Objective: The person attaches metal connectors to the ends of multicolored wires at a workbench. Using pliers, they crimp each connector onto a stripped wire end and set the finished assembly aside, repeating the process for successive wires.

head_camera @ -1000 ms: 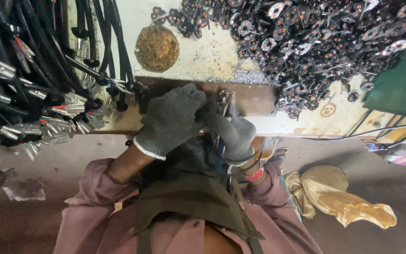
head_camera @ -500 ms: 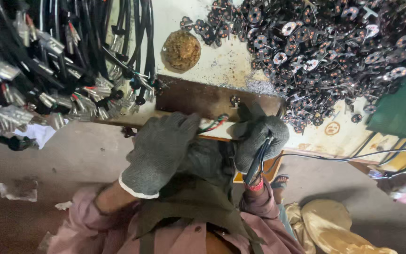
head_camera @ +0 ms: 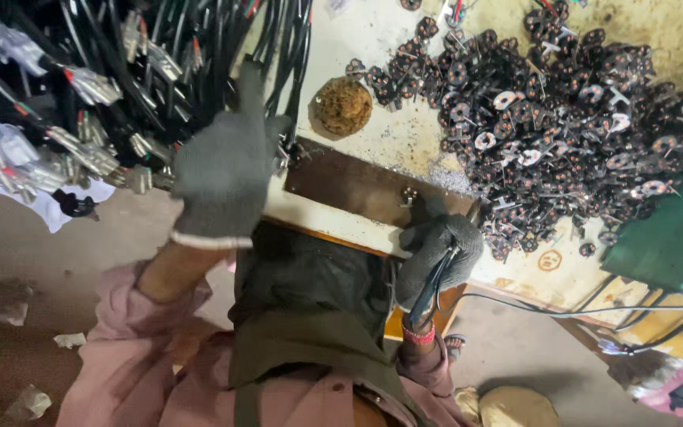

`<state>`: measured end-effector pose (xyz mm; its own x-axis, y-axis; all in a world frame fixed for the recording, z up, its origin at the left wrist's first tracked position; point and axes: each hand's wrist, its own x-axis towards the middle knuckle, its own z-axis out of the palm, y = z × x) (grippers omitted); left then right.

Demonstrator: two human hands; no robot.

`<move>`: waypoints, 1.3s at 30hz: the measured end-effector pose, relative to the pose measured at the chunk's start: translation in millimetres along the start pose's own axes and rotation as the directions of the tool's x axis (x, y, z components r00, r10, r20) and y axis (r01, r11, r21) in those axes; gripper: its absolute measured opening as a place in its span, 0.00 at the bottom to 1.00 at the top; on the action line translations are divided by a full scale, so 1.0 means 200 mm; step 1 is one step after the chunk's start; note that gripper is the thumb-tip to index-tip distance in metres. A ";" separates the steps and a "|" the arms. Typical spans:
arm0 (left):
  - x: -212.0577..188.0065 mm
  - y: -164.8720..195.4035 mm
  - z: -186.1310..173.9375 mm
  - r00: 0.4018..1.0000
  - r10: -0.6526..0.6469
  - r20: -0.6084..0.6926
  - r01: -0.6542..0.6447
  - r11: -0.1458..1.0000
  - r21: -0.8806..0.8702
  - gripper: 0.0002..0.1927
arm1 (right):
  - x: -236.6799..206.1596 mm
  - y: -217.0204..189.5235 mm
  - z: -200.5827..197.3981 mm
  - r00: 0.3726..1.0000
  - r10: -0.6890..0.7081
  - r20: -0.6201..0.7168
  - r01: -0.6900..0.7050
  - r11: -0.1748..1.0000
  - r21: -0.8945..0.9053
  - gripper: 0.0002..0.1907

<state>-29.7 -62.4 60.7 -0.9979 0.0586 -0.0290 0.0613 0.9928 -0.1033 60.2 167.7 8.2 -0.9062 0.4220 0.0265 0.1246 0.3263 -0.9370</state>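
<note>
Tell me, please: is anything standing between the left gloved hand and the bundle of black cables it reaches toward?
Nothing visible stands in the way. The left hand is raised directly in front of the black cables, its fingertips already among them. The right hand rests apart at the table edge, holding a black tool.

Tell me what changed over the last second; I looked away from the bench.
The left hand left the brown plate, where both hands had been together, and rose to the hanging black cables. The right hand stayed at the plate's edge, holding the black tool. The pile of small parts is unchanged.
</note>
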 end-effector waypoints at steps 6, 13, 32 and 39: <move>-0.04 -0.08 0.39 0.987 -0.118 0.111 0.127 0.989 -0.075 0.17 | 0.04 -0.03 0.00 0.979 -0.201 0.043 0.203 0.977 -0.064 0.13; -0.17 -0.07 0.22 0.976 0.005 -0.218 0.047 0.972 0.229 0.09 | -0.01 0.06 0.00 0.986 -0.166 0.029 0.168 0.958 -0.231 0.13; 0.22 -0.20 -0.14 0.982 -0.046 -0.183 0.135 0.851 0.508 0.11 | -0.02 0.14 -0.02 0.975 -0.218 0.044 0.221 0.970 -0.096 0.09; -0.02 -0.15 -0.22 0.904 -0.170 -0.392 -0.090 0.821 -0.564 0.18 | -0.05 0.26 -0.05 0.960 -0.279 0.006 0.277 0.948 -0.155 0.06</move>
<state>-28.9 -87.3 106.7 -0.9216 -0.0745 0.3808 0.1274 0.8689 0.4784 79.7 189.4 -37.3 -0.9075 0.3085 0.2850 -0.0705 0.5571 -0.8274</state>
